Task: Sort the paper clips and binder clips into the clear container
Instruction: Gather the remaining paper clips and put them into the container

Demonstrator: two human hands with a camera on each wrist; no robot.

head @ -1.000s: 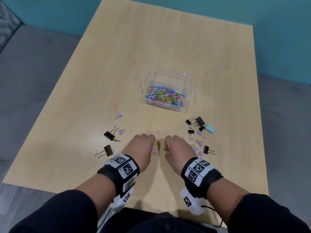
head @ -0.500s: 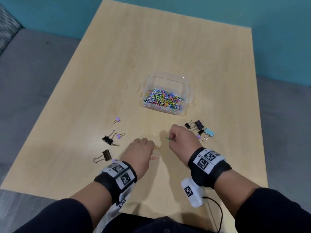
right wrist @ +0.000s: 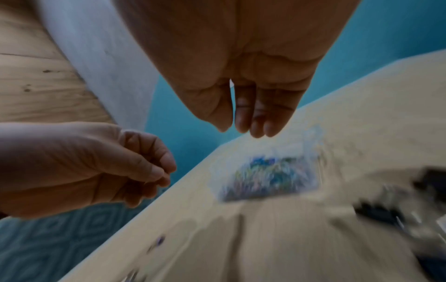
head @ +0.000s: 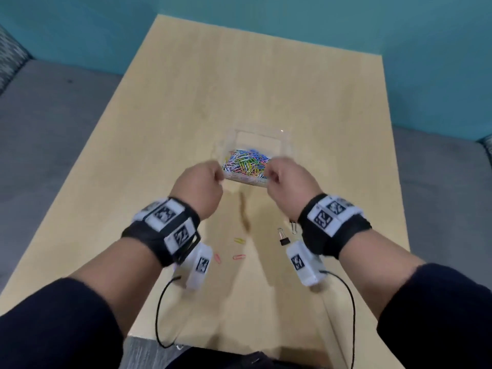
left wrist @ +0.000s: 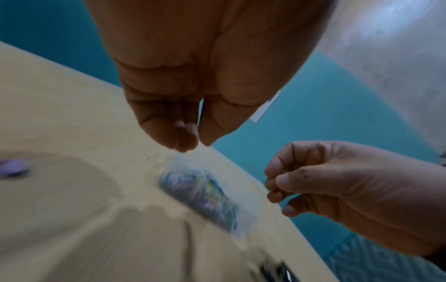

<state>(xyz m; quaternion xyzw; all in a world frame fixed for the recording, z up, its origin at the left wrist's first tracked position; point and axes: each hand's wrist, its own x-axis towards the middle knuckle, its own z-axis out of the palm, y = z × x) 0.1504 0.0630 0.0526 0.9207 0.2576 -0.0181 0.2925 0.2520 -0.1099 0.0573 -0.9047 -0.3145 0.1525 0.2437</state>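
Observation:
The clear container (head: 257, 135) sits mid-table, its near half full of coloured paper clips (head: 246, 166); it is blurred in the left wrist view (left wrist: 205, 198) and the right wrist view (right wrist: 272, 177). Both hands hover over its near edge. My left hand (head: 216, 177) has thumb and fingertips (left wrist: 185, 142) pinched together, as round a clip. My right hand (head: 271, 174) pinches the same way, fingertips (right wrist: 241, 127) touching. Whatever they pinch is too small to make out. Three loose paper clips (head: 239, 240) lie on the table near me.
A black binder clip (head: 282, 237) lies under my right wrist, and more dark binder clips (right wrist: 383, 211) are blurred at the right. A purple binder clip (left wrist: 13, 168) lies at the left. The wooden table (head: 266, 75) has grey floor on both sides.
Both hands have lifted off the table and moved forward to the container's near edge. The right hand left first with a green clip; the left followed. The head view has shifted closer.

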